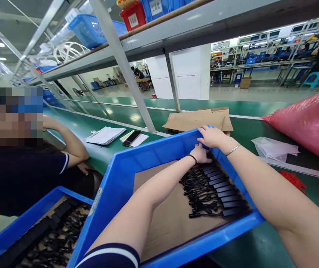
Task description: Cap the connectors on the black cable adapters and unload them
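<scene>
A large blue bin (123, 186) lined with brown cardboard sits in front of me, slightly turned. Black parts with cables (223, 190) lie in a row along its right side. Inside, at the far end of that row, my left hand (200, 153) reaches down with its fingers apart; no held object can be made out under it. Over the bin's far right corner rests my right hand (211, 137), its fingers bent over the rim and gripping it.
A second blue bin (54, 193) with black parts stands lower left, beside a seated person (22, 175). Papers (106, 135), a phone (131, 138), cardboard sheets (195, 120), plastic bags (273, 148), red pieces (293, 180) and a pink sack (312, 123) lie on the green bench.
</scene>
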A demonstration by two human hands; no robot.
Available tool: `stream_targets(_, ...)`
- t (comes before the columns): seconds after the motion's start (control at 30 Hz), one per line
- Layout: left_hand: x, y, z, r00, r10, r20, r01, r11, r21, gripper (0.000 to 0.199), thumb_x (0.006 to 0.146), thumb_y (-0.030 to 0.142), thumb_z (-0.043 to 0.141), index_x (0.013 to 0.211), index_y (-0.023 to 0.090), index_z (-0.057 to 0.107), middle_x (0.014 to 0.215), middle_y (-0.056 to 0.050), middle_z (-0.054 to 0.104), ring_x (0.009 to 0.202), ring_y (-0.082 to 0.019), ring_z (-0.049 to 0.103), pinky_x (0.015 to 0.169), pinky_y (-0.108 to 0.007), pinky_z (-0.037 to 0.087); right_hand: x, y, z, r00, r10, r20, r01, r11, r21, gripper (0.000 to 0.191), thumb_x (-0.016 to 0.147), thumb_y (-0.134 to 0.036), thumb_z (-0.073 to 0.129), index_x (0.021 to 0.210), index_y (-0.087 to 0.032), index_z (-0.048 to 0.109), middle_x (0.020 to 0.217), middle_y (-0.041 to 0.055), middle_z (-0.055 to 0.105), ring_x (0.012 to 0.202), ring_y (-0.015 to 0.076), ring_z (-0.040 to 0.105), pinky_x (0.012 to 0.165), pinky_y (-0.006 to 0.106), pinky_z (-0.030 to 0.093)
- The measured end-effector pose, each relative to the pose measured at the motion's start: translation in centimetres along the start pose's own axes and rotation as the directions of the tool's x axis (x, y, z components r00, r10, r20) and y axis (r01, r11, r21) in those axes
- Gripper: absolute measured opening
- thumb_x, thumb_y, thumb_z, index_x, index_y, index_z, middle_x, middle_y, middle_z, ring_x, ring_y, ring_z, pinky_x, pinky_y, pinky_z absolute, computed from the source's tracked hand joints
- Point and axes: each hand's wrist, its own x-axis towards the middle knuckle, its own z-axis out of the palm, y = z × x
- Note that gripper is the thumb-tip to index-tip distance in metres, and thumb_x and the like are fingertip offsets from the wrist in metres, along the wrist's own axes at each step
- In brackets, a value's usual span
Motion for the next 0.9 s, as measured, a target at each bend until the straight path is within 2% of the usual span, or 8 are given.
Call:
stream_targets(0.1,-0.3,-0.2,0.0,0.999,-0.028,-0.028,0.028,0.999,0.016,0.071,0.071,0.065,0.052,0.130,0.023,0.052,0.147,-0.011,0.030,0.131,-0.043,0.023,0.105,-0.050,0.026,-0.2,0.1,0.0,1.000,-0.019,-0.006,0.019,1.000,0.007,0.052,0.090,-0.044,0.044,0.130,-0.011,0.044,0.129,0.0179,0.048,0.108,0.0312,0.054,0.090,0.042,0.044)
stream_targets(0.33,-1.6,-1.0,0.1,0.998,-0.058,-0.030,0.059,0.998,0.024,0.073,0.071,0.069,0.049,0.132,0.028,0.050,0.137,-0.014,0.040,0.125,-0.042,0.031,0.102,-0.047,0.031,-0.3,0.2,-0.3,0.999,-0.029,0.038,0.027,0.998,0.055,0.053,0.090,-0.045,0.043,0.131,-0.013,0.043,0.131,0.0179,0.046,0.111,0.0312,0.053,0.091,0.041,0.044)
stream_targets(0.47,-3.0,-2.1,0.7,0.996,-0.085,-0.037,0.087,0.995,0.049,0.074,0.071,0.069,0.049,0.131,0.026,0.052,0.124,-0.016,0.047,0.117,-0.039,0.040,0.100,-0.046,0.033,-0.2,0.1,-0.4,0.998,-0.027,0.058,0.022,0.996,0.081,0.053,0.090,-0.045,0.042,0.131,-0.013,0.042,0.130,0.0181,0.046,0.110,0.0315,0.054,0.091,0.043,0.042)
stream_targets(0.6,-5.0,-3.5,1.3,0.992,-0.108,-0.067,0.112,0.992,0.062,0.075,0.070,0.069,0.050,0.132,0.027,0.050,0.118,-0.014,0.045,0.114,-0.036,0.044,0.101,-0.044,0.034,-0.2,0.0,-0.7,0.997,-0.016,0.079,0.007,0.994,0.109,0.053,0.089,-0.046,0.043,0.130,-0.013,0.044,0.130,0.0183,0.046,0.110,0.0322,0.054,0.090,0.044,0.044)
stream_targets(0.73,-6.0,-4.2,1.2,0.992,-0.126,-0.003,0.126,0.991,0.055,0.082,0.065,0.065,0.058,0.136,0.028,0.043,0.118,-0.013,0.042,0.113,-0.035,0.046,0.097,-0.042,0.039,-0.2,0.0,-1.0,0.996,-0.022,0.087,0.010,0.991,0.132,0.052,0.088,-0.045,0.044,0.128,-0.012,0.046,0.128,0.0185,0.048,0.108,0.0335,0.054,0.088,0.045,0.045)
stream_targets(0.9,-5.6,-4.2,0.7,0.985,-0.154,0.082,0.151,0.988,0.032,0.090,0.060,0.059,0.065,0.139,0.028,0.035,0.114,-0.013,0.047,0.108,-0.033,0.051,0.091,-0.042,0.044,-0.3,-0.1,-1.1,0.993,-0.009,0.120,-0.010,0.987,0.159,0.054,0.088,-0.045,0.045,0.131,-0.012,0.043,0.133,0.0195,0.043,0.112,0.0342,0.052,0.089,0.045,0.045)
